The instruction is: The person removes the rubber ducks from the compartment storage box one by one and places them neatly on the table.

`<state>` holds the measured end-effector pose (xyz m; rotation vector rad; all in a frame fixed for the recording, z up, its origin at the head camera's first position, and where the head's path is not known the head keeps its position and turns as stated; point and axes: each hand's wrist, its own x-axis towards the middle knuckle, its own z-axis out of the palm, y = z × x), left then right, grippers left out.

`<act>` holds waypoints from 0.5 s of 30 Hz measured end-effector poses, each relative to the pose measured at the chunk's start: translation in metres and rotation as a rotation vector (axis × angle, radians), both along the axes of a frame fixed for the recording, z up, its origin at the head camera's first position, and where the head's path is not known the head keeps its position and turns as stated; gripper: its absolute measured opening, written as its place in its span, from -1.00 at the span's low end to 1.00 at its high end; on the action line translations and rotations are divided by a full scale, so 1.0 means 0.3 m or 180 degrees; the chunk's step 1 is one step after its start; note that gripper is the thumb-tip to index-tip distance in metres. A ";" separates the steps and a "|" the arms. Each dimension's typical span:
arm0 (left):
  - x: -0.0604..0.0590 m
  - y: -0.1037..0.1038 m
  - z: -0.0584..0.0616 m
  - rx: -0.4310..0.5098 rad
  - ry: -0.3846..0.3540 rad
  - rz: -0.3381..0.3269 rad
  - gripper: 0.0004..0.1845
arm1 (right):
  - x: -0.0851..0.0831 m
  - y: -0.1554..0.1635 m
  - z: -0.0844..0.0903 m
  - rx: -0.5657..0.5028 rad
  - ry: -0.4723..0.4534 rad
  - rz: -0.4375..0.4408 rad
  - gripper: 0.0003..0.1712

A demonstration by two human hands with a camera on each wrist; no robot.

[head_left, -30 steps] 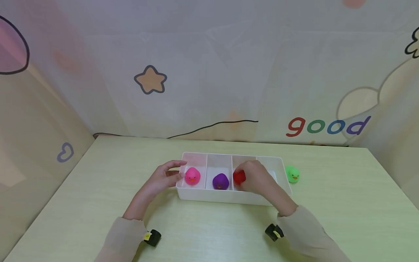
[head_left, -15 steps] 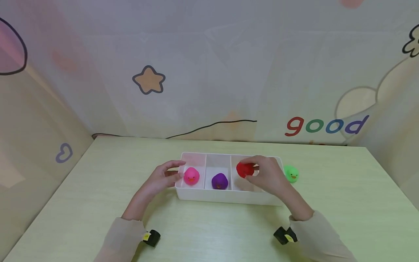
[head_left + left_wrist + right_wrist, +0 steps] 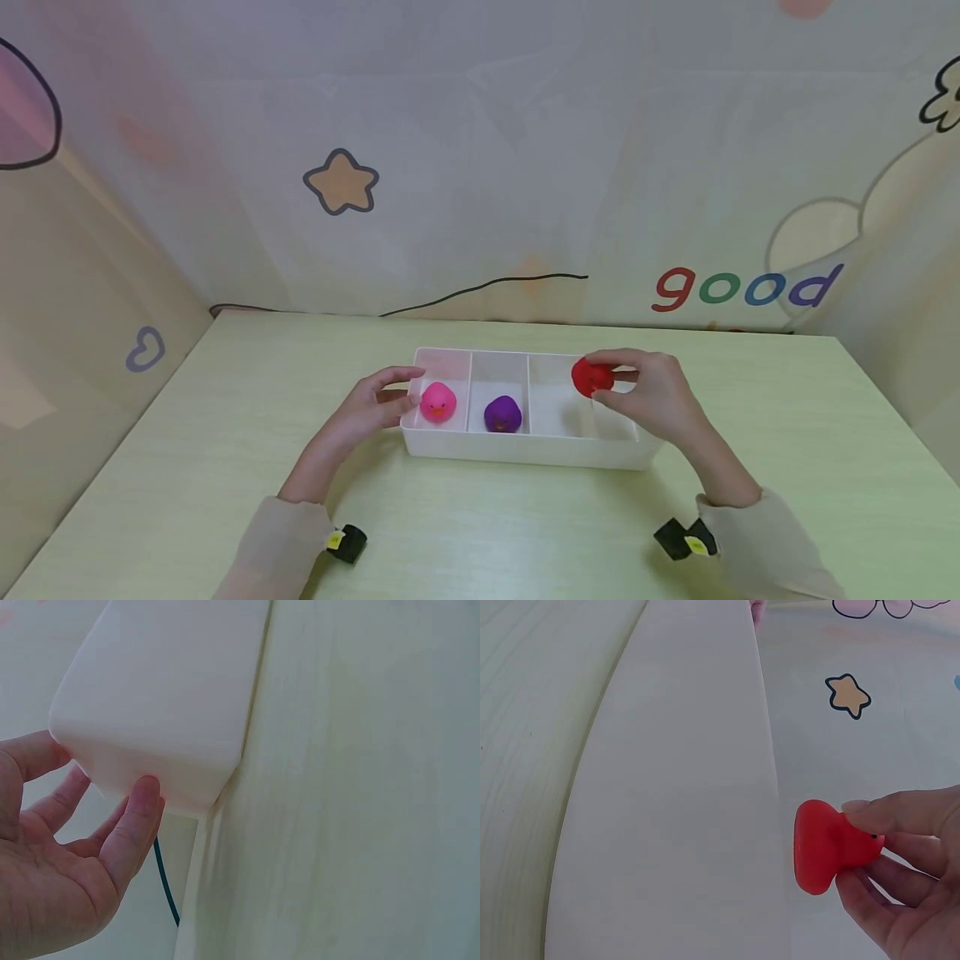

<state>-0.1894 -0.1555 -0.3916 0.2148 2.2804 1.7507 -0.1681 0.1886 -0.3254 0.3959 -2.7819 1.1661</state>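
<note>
A white box point(image 3: 525, 450) with a row of compartments stands on the table. My left hand point(image 3: 378, 397) rests its fingertips and thumb against the box's left end, also seen in the left wrist view. A pink toy duck point(image 3: 438, 402) sits in the leftmost compartment, and a purple toy duck point(image 3: 502, 414) in the one beside it. Above the right part of the box, my right hand point(image 3: 648, 392) pinches a red toy duck point(image 3: 591, 377) between thumb and fingers. In the right wrist view the red toy duck point(image 3: 821, 847) is apart from the box wall.
The pale wooden table point(image 3: 480, 533) reaches back to a printed cloth backdrop point(image 3: 480, 183). Side cloths flank the table at left and right. Black wrist devices point(image 3: 347, 543) are strapped at both sleeves.
My right hand has lifted the red toy duck from the third compartment and carried it right. A green toy duck seen earlier is now hidden behind that hand. The left hand stays at the box.
</note>
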 end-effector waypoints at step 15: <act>-0.001 -0.003 0.001 0.0000 0.0013 -0.0026 -0.54 | 0.005 0.147 0.012 -0.0117 0.0060 -0.0411 -0.52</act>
